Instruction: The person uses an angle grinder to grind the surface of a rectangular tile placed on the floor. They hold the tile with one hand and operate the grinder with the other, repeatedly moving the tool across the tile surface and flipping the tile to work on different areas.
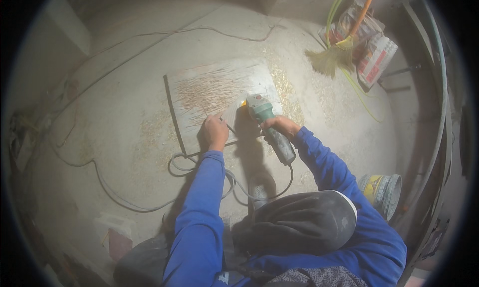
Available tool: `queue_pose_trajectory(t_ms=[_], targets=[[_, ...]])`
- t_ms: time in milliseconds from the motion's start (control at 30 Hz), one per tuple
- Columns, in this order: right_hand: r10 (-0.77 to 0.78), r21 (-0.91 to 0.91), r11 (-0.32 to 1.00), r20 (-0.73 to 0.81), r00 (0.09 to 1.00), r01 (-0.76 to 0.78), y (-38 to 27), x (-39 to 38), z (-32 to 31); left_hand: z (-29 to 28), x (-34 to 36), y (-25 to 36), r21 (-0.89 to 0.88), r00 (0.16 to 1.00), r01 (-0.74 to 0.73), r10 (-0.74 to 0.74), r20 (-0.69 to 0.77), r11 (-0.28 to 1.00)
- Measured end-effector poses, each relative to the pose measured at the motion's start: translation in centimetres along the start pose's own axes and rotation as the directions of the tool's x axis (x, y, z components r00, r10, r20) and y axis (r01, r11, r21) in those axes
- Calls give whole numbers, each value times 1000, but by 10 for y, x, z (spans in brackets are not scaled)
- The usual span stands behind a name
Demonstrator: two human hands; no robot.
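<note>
A green and grey angle grinder (280,145) is gripped by my right hand (282,126), its head over the right part of a flat pale slab (175,117). Brown, scratch-like streaks cover much of the slab's upper face. A small bright orange-yellow spot shows beside the grinder's head; the disc cannot be made out. My left hand (216,133) rests at the slab's near edge with fingers closed. A thin dark piece shows by those fingers, too small to name. The grinder's cable (288,180) runs from its rear end.
Loops of grey cable (116,201) lie across the floor at the left and near my feet. A straw broom (329,59) and printed bags (377,60) stand at the far right. A dirty bucket (384,194) lies beside my right knee. Pale chips are scattered around the slab.
</note>
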State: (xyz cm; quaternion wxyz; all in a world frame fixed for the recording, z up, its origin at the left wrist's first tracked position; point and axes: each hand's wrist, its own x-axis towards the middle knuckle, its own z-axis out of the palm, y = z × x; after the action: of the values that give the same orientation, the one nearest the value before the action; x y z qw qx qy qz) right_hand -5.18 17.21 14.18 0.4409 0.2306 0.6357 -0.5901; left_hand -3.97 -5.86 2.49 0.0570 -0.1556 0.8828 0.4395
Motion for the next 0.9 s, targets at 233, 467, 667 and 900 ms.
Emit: queue_pose_trajectory(t_ms=[233, 467, 667, 900], targets=[[3, 4, 1000, -17, 1000, -3, 1, -6, 2, 0, 0, 1, -12, 999, 41, -40, 31, 999], [-45, -35, 998, -41, 998, 44, 2, -15, 1, 1, 0, -2, 18, 1000, 23, -23, 18, 1000], [-49, -49, 998, -39, 998, 47, -1, -6, 0, 1, 0, -1, 24, 1000, -7, 7, -1, 1000], [-14, -35, 999, -50, 999, 12, 2, -1, 0, 1, -1, 0, -4, 1000, 9, -9, 0, 1000]])
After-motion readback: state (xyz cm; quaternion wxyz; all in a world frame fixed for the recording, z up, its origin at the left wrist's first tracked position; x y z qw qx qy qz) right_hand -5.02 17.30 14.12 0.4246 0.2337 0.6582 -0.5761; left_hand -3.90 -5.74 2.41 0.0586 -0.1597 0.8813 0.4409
